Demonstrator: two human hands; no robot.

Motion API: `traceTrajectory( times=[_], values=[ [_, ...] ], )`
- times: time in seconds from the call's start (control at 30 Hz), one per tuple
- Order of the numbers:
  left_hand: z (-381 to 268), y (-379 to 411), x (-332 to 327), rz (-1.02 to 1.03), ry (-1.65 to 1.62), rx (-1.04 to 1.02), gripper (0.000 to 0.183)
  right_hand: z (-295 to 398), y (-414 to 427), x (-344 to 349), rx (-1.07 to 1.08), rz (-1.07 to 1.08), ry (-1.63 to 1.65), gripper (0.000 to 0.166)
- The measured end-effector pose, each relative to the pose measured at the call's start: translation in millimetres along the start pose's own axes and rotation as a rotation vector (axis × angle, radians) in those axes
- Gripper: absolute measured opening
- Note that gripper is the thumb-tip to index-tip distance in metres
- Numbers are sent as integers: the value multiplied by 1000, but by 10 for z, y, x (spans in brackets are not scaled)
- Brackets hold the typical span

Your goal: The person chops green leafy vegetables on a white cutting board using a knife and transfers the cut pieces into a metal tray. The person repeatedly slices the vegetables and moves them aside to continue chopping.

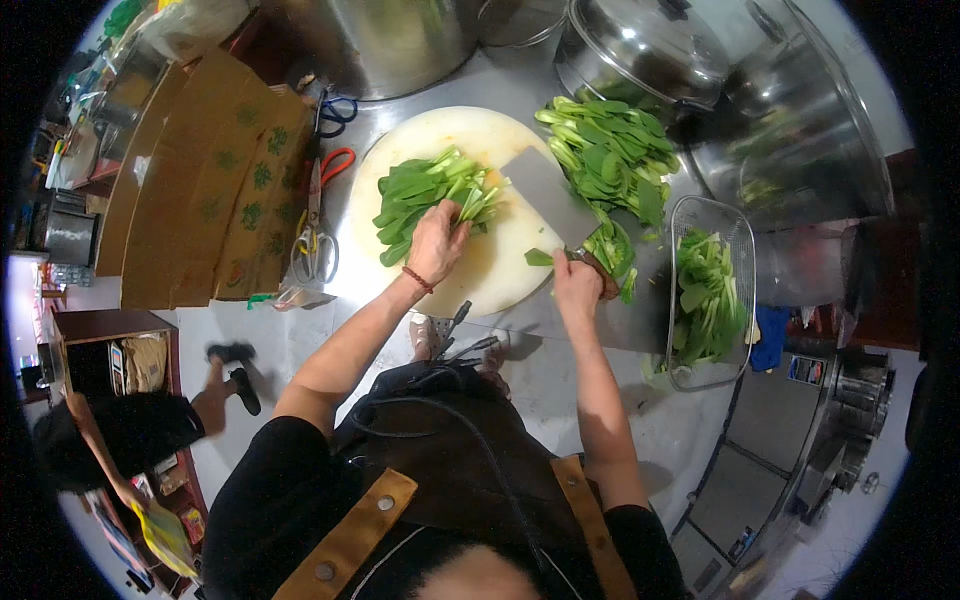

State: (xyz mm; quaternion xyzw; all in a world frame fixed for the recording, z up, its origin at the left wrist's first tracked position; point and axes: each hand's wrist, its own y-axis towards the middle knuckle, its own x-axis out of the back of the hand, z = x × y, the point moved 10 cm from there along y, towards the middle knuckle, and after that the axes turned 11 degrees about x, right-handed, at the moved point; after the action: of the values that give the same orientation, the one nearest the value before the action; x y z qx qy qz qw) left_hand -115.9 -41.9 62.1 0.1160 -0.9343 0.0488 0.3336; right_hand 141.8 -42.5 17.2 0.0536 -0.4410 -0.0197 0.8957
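Leafy greens (424, 191) with pale stems, like bok choy, lie bunched on a round white cutting board (480, 289). My left hand (437, 241) rests on the near side of this bunch, its fingers at the stems. Over the board's right side, my right hand (579, 287) grips the dark handle of a cleaver (551, 195). The wide blade lies nearly flat and points up and left, its tip close to the cut stems. A loose leaf (538, 257) shows beside my right hand. Another pile of greens (611, 154) sits right of the board.
A wire basket (673, 300) of greens stands at the counter's right edge. Steel pots (382, 45) and a lidded pot (645, 45) line the back. Red-handled scissors (334, 165) and a cardboard box (202, 180) are at left. Another person (120, 435) is on the floor at left.
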Motion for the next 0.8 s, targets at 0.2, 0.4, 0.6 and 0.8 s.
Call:
traceTrajectory(
  times=[0.2,0.4,0.6,0.8],
  values=[
    [-196,63,68,58,-303,-10,21,-244,-100,-174,-219,-4,173,40],
    [-221,177,-166,376,-922,212,15,150,-266,-181,-186,74,953,15],
    [-386,-62,-683,612,-1179,527,24,590,-14,-107,-109,53,1191,22],
    [-966,-257,-869,369,-168,-140,41,463,60,-39,-165,-139,1206,23]
  ],
)
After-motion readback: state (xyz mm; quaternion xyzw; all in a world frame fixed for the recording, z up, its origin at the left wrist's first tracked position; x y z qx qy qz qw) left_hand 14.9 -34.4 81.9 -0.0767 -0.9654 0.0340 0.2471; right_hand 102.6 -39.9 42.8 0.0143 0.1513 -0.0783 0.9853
